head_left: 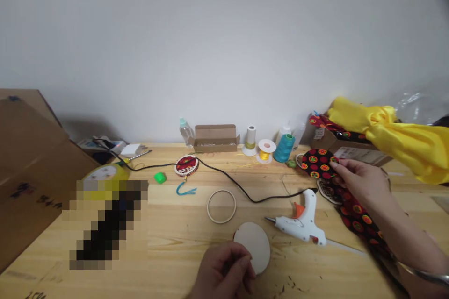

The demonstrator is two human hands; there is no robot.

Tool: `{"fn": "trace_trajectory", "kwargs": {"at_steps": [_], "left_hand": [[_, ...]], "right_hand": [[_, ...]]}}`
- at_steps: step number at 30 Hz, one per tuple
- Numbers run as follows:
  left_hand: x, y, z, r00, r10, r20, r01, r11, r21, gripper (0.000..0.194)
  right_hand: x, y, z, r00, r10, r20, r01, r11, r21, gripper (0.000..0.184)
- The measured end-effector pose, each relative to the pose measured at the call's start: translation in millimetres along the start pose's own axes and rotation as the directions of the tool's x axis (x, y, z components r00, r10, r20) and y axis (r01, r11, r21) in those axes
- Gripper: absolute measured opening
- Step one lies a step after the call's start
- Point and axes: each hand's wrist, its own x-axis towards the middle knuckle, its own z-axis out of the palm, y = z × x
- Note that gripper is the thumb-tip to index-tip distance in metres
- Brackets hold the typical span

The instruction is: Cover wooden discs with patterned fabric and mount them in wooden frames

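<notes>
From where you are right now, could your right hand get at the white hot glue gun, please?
Probably yes: the right hand hangs close to the white hot glue gun, with only flat patterned fabric between. It holds a fabric-covered disc, though, and would likely set that down first.

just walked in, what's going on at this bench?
A person's left hand holds a cream round disc, and their right hand holds a round piece of black floral fabric. Between them, a white hot glue gun lies on the wooden table, with a thin wooden hoop to its left.
</notes>
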Motion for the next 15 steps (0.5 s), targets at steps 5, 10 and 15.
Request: {"fn": "trace_trajectory", "kwargs": {"at_steps": [5,10,15], "left_hand": [[-1.9,-0.3,0.9,0.999,0.009,0.030,-0.012,0.996,0.084,0.026],[-1.4,-0.3,-0.1,0.998,0.019,0.059,-0.027,0.990,0.141,0.027],[-1.5,-1.8,-2.4,0.995,0.032,0.094,-0.049,0.981,0.186,0.026]], "right_hand": [[5.7,10.4,-10.3,0.995,0.004,0.102,0.030,0.945,-0.327,0.026],[4.5,24.4,-24.4,0.986,-0.120,0.114,0.164,0.808,-0.567,0.035],[1.6,44.3,-22.1,0.973,-0.176,0.147,0.228,0.687,-0.690,0.050]]}}
